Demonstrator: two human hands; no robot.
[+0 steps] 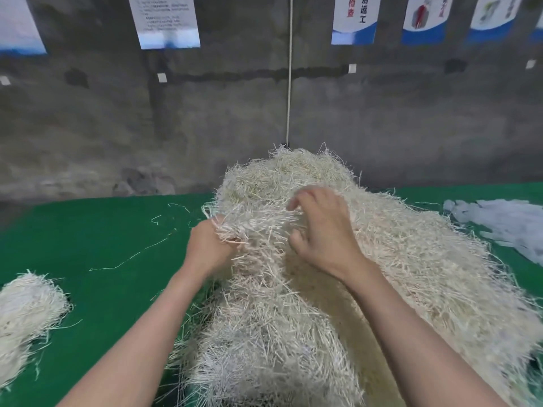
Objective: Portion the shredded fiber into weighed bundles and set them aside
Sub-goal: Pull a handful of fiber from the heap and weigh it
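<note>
Left hand (210,245) grips a fiber tuft (232,227) in a fist. Right hand (323,230) arches palm-down, fingers clawed. The 2 forearms extend forward.

On the grey concrete wall (235,113), the white poster with a blue lower edge (354,30) carries vertical red characters reading 检查 and, just beside them, vertical black characters reading 后返工. The white sheet of small black print (166,19) to its left is too blurred to read. The red characters on the neighbouring white-and-blue poster with a red figure (426,19) cannot be made out.
</note>
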